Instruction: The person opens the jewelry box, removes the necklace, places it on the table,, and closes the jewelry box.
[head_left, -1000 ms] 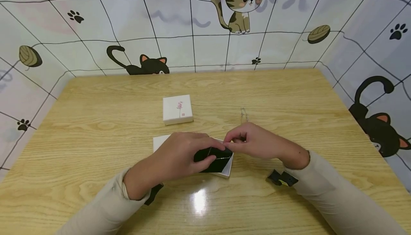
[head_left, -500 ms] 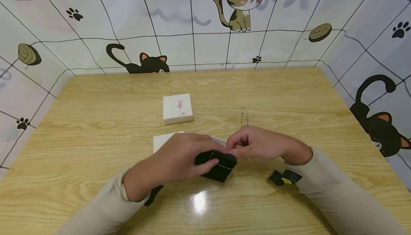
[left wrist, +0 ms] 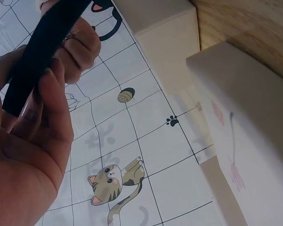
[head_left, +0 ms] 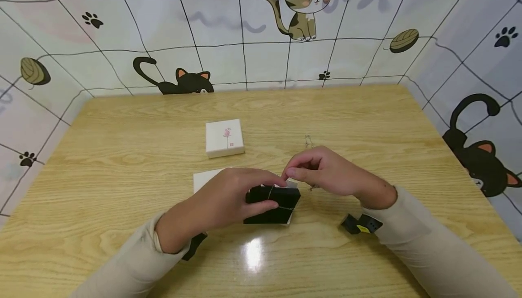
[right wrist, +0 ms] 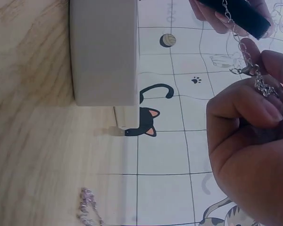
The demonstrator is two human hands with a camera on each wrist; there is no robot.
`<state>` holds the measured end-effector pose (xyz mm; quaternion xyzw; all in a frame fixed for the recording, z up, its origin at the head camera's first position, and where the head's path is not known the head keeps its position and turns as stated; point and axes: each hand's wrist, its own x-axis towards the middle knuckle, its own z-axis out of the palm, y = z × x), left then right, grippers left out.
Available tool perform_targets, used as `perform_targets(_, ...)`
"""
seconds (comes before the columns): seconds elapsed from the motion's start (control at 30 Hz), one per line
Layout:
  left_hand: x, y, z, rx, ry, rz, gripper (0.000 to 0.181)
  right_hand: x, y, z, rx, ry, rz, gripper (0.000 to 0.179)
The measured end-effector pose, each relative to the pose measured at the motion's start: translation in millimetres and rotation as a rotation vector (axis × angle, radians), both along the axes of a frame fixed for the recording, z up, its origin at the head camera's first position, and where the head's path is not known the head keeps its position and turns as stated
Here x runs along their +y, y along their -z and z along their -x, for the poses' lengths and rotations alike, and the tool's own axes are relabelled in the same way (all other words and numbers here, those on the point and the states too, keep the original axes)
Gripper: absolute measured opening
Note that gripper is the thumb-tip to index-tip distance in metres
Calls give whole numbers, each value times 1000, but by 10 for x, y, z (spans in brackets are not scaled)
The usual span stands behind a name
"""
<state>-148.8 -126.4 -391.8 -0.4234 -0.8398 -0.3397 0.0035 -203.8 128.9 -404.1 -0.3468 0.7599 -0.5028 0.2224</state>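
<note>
My left hand [head_left: 232, 198] grips a black pad [head_left: 269, 209], thumb on its front face and fingers over the top. A thin silver chain [head_left: 271, 193] crosses the pad, which stands tilted up in front of a mostly hidden white box. At the pad's top right corner, my right hand [head_left: 326, 171] has its thumb and index finger together. In the right wrist view, the chain [right wrist: 236, 35] runs from the black pad [right wrist: 243, 16] to my curled right fingers [right wrist: 254, 106], with its clasp [right wrist: 249, 70] and loose end at them.
A closed white box [head_left: 224, 138] with a pink flower stands further back on the wooden table [head_left: 122, 153]. Another silver chain [head_left: 308, 141] lies beyond my right hand. A white box part [head_left: 205, 179] shows behind my left hand. A cat-print curtain [head_left: 224, 26] hangs behind.
The black pad was raised off the white box, swung slightly toward me, and now stands more upright. My right hand has shifted a little up at the pad's corner.
</note>
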Motion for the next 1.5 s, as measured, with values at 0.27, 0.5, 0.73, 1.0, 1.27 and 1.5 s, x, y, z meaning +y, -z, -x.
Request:
perform_targets(0.27,-14,-47,-1,-160,-16,-55,62,120,-169,-75,74,82,30,17)
perform_targets(0.5,-25,-79,-13,-222,-39,-51,62,263,-306,-109,141,187,-11,17)
perform_targets(0.73,-24,-59,-44,-100,-8,-26,43,394,-364,-170,177,278,-88,18)
perform_targets(1.0,-4,-53,-68,-30,5,-12,39,474,-370,-232,144,344,-151,17)
perform_targets(1.27,-6,-73,-73,-12,23,2,39,516,-346,-225,103,354,-177,13)
perform_targets(1.5,-21,-88,-96,-15,32,1,37,544,-368,-224,32,345,-190,12)
